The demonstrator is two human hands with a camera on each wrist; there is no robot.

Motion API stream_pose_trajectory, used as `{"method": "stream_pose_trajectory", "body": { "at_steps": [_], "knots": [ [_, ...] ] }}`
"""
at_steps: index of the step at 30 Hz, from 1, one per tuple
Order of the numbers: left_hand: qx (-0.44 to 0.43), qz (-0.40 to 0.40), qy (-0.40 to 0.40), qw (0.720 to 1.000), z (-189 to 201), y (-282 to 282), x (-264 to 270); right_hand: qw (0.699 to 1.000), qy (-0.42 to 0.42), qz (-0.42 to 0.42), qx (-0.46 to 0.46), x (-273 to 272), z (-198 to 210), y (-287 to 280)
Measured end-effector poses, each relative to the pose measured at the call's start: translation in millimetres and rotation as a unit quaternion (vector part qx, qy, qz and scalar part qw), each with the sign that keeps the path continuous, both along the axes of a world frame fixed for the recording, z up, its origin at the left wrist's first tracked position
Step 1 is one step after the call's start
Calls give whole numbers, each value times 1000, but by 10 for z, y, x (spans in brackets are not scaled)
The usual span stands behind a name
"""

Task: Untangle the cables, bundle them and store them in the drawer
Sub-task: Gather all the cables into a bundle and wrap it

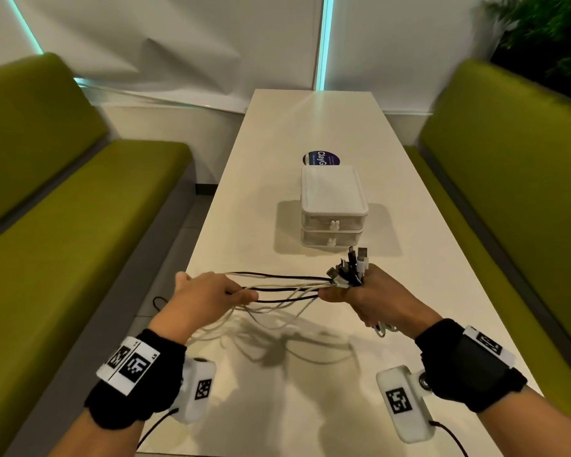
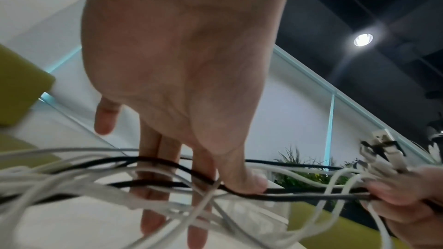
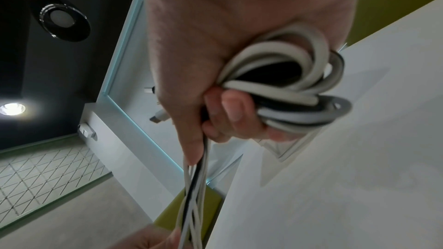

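Head view, centre of frame: cables (image 1: 287, 286), white and black, stretched between both hands above the near end of the worktop (image 1: 310, 133). Right hand (image 1: 373, 301), right of centre, was clenched round the gathered plug ends; connectors (image 1: 350, 270) fanned up out of the fist. Right wrist view showed folded loops of cable also packed in that hand's palm, fingers (image 3: 230, 113) curled over them. Left hand (image 1: 208, 293), left of centre, had the thumb pressing a black strand against the fingers, with other strands running loose across and between the straighter fingers (image 2: 153, 158). Slack hung below the hands in loose white loops, down toward the worktop at lower centre; whether it touched could not be told. Drawer unit (image 1: 332, 209), two tiers, stood further up the worktop at centre, both drawers shut, well apart from the cables. Handling judgement: cables looked light, limp and smooth-jacketed, so they would likely slide through a loose grip and spring out of any coil not pinched. Plug ends were the stiff part and the sensible anchor; the free run is probably best drawn through the left hand, then wound. Strands still crossed in the slack, so untangling seemed unfinished.
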State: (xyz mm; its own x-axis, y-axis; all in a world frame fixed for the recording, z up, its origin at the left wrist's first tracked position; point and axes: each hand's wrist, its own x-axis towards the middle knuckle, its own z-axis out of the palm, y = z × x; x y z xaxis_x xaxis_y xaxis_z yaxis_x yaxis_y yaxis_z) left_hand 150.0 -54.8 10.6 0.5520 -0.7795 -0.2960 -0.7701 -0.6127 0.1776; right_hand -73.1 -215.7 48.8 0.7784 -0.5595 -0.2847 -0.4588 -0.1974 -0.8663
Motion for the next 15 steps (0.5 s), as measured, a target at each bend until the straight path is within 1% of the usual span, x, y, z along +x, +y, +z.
{"method": "stream_pose_trajectory", "body": {
  "at_steps": [2, 6, 7, 9, 11, 12, 15],
  "knots": [
    [3, 40, 1, 999, 21, 29, 73, 1000, 11, 1, -11, 26, 1, -15],
    [-2, 103, 56, 993, 50, 122, 223, 1000, 20, 12, -18, 70, 18, 2],
    [-3, 110, 47, 993, 62, 153, 254, 999, 20, 13, -22, 73, 18, 1],
    [10, 104, -3, 995, 32, 216, 359, 999, 19, 3, -26, 60, 25, -25],
    [-5, 138, -36, 990, -34, 292, 438, 999, 20, 0, -31, 38, 40, -65],
    [-25, 155, -44, 987, -88, 316, 481, 999, 23, 1, -35, 29, 49, -72],
    [-48, 150, -53, 986, -223, 330, 570, 999, 31, 4, -40, 53, 64, -61]
  ]
}}
